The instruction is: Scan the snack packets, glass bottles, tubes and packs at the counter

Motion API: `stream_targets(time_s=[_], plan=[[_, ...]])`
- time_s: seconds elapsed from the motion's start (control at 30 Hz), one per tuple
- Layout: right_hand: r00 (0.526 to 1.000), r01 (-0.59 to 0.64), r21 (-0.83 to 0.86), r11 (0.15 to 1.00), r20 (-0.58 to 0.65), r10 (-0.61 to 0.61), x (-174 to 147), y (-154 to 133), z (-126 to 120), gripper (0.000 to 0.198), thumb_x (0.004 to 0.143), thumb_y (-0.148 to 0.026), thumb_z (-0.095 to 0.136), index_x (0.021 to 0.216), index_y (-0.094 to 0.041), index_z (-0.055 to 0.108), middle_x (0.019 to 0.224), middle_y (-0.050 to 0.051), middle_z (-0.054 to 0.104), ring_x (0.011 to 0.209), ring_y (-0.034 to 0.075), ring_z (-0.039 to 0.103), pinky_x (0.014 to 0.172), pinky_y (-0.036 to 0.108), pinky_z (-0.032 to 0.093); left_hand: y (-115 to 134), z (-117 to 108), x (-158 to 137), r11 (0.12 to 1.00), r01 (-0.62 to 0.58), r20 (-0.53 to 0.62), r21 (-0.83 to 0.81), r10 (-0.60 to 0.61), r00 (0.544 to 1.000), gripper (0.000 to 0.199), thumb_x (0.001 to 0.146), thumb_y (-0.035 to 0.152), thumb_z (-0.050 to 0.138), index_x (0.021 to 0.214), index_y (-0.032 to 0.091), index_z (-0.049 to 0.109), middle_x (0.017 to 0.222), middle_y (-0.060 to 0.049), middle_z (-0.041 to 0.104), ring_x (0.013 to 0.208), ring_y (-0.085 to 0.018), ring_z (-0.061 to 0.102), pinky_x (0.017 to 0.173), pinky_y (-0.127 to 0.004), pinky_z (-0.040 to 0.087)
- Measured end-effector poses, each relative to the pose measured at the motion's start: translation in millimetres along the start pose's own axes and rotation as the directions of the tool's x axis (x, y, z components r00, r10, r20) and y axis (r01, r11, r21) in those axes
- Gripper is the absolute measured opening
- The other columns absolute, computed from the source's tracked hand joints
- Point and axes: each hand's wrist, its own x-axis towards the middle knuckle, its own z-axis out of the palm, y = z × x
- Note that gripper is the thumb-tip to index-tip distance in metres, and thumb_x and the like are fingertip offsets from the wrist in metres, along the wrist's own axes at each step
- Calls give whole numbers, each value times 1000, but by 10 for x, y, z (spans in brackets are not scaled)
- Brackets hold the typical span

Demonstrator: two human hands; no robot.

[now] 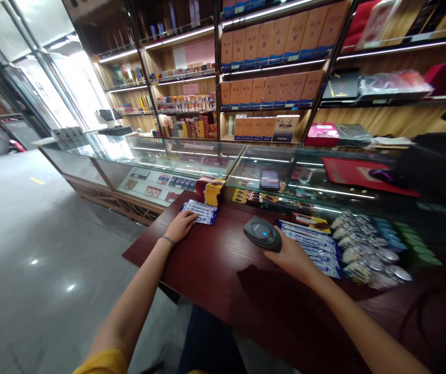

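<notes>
My right hand point(279, 249) is wrapped round the handle of a dark barcode scanner point(262, 233), held above the brown table with a small blue light on its top. My left hand point(183, 224) is at the near left edge of a small pile of blue-and-white packets point(205, 212), fingers together on the top one. Just behind that pile stands a stack of red and yellow packets point(210, 191). A larger row of blue-and-white packets point(312, 246) lies to the right, partly behind my right hand and forearm.
Several clear jars with silver lids point(375, 257) stand on the table's right, beside blue and green packages point(418, 244). A glass display counter point(184, 158) borders the far side, bearing a red mat point(348, 174) with a mouse point(381, 175). Shelves of orange boxes point(277, 41) rise behind.
</notes>
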Motion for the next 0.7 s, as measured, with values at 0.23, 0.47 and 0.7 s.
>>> stream_targets(time_s=[0.23,0.47,0.7], plan=[[997,-73,19,997,23,72,16,15,-29,43,73,-33,62,115,-25,54,96,6,74,98,31,69,81,37,49,20,2,2,1000,-5,-11,-8,5,1000,36,97,28,51,131,25,63,120,-10,62,113,-24,58,105,-43,48],[999,-20,-4,1000,-41,20,34,66,-260,52,74,-31,65,124,-26,53,101,5,74,94,29,70,77,35,51,45,-3,8,997,-39,-15,71,40,999,37,99,31,50,133,25,61,124,-11,61,114,-25,59,104,-44,49],[994,-36,-50,998,-109,31,-30,32,-757,49,71,-31,70,119,-24,62,102,6,75,95,29,70,78,36,53,510,83,242,987,-157,16,42,157,988,38,98,30,50,134,24,60,128,-12,60,119,-26,57,104,-45,49]])
